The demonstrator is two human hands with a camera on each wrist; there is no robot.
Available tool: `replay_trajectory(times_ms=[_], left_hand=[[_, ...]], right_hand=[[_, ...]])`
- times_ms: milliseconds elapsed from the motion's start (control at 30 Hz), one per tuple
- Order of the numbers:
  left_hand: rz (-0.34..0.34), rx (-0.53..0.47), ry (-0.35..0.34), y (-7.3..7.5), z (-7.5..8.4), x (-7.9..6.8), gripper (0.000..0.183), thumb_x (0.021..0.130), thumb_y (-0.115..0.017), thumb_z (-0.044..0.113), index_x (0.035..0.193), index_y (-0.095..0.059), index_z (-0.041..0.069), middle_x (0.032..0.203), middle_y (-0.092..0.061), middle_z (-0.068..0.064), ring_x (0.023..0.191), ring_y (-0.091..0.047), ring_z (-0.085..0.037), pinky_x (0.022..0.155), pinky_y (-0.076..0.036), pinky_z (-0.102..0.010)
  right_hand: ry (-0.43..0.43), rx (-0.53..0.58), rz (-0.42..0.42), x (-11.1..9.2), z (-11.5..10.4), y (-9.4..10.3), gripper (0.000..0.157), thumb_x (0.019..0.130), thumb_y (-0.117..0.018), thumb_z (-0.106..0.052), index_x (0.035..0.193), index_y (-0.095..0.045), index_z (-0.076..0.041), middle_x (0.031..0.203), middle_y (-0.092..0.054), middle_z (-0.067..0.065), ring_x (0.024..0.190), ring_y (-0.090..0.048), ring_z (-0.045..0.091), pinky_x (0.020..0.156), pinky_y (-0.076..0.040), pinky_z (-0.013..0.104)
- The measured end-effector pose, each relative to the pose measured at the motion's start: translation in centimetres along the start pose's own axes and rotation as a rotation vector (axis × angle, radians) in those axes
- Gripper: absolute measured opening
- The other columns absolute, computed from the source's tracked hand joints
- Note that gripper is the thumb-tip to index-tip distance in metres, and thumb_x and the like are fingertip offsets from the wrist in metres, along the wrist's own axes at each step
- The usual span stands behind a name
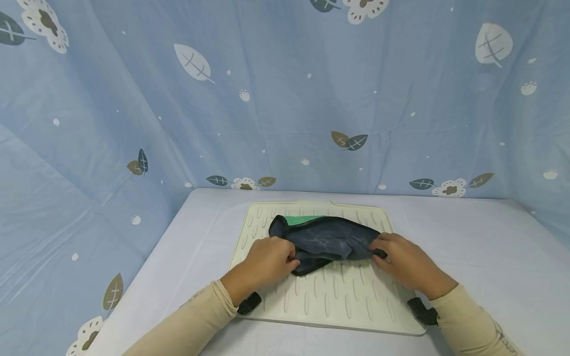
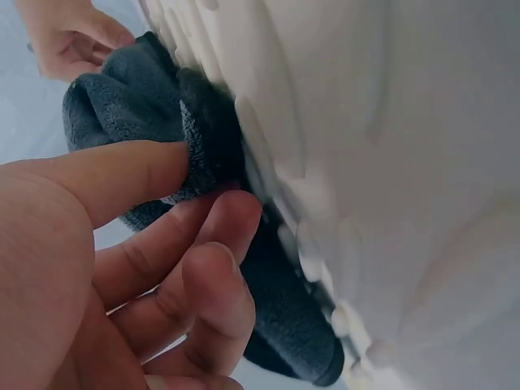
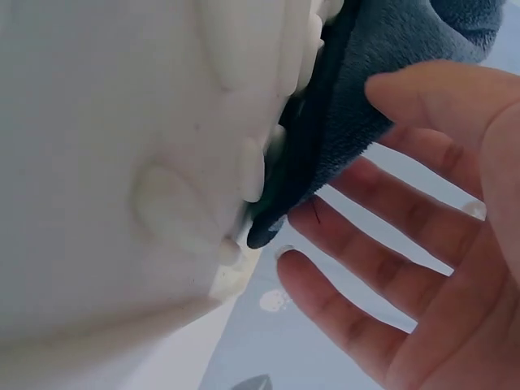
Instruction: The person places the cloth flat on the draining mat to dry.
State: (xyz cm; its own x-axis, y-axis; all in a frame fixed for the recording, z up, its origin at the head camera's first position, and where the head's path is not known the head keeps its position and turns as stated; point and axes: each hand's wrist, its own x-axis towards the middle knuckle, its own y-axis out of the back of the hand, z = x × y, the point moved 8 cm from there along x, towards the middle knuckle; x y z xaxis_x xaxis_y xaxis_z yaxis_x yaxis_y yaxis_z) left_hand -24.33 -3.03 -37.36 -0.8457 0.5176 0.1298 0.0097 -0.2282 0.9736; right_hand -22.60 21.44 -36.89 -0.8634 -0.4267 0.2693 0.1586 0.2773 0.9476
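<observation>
A dark blue-grey plush cloth with a black edging lies bunched on a cream ridged board. A strip of green fabric shows behind its far edge; I cannot tell if it belongs to the cloth. My left hand pinches the near left part of the cloth between thumb and fingers, close to the board. At the cloth's right end, my right hand holds the corner, its thumb on the near face and the index finger behind. The right wrist view shows the other right fingers spread and off the cloth.
The board rests on a white-covered table. A blue curtain with leaf prints stands behind and to the left. Black wrist straps show at both wrists, over the board's near corners.
</observation>
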Motion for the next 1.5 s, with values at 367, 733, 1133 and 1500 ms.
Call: replay_trajectory(times_ms=[367, 733, 1133, 1500], left_hand=[[0.016, -0.067, 0.031, 2.2, -0.9, -0.9, 0.02, 0.093, -0.07, 0.033, 0.076, -0.064, 0.024, 0.062, -0.055, 0.016, 0.054, -0.047, -0.003, 0.05, -0.039, -0.025], [0.022, -0.075, 0.077, 3.8, -1.4, -2.2, 0.015, 0.092, -0.069, 0.031, 0.079, -0.064, 0.024, 0.067, -0.057, 0.017, 0.057, -0.048, -0.002, 0.052, -0.04, -0.027], [0.01, -0.043, 0.051, 4.3, -1.4, -3.6, 0.02, 0.088, -0.07, 0.028, 0.072, -0.058, 0.026, 0.06, -0.051, 0.018, 0.053, -0.045, -0.003, 0.05, -0.036, -0.025], [-0.077, -0.024, -0.001, 3.4, -0.9, -4.7, 0.026, 0.085, -0.074, 0.026, 0.066, -0.055, 0.025, 0.056, -0.047, 0.016, 0.053, -0.043, -0.004, 0.049, -0.033, -0.025]], right_hand=[[-0.013, -0.015, 0.04, 0.1, -0.3, 0.9, 0.017, 0.087, -0.077, -0.014, 0.102, -0.074, -0.008, 0.104, -0.07, 0.007, 0.101, -0.067, 0.029, 0.081, -0.057, 0.046], [0.028, -0.013, 0.041, 0.2, -1.9, 1.7, 0.014, 0.086, -0.078, -0.016, 0.098, -0.074, -0.011, 0.104, -0.07, 0.004, 0.099, -0.067, 0.026, 0.081, -0.057, 0.044], [0.104, 0.021, -0.039, 0.0, -3.5, 1.4, 0.009, 0.086, -0.077, -0.016, 0.092, -0.071, -0.016, 0.096, -0.064, -0.006, 0.091, -0.062, 0.011, 0.075, -0.055, 0.032], [0.172, 0.045, -0.125, -0.4, -5.0, 0.8, 0.012, 0.084, -0.079, -0.018, 0.087, -0.069, -0.024, 0.098, -0.062, -0.009, 0.09, -0.06, 0.009, 0.072, -0.053, 0.029]])
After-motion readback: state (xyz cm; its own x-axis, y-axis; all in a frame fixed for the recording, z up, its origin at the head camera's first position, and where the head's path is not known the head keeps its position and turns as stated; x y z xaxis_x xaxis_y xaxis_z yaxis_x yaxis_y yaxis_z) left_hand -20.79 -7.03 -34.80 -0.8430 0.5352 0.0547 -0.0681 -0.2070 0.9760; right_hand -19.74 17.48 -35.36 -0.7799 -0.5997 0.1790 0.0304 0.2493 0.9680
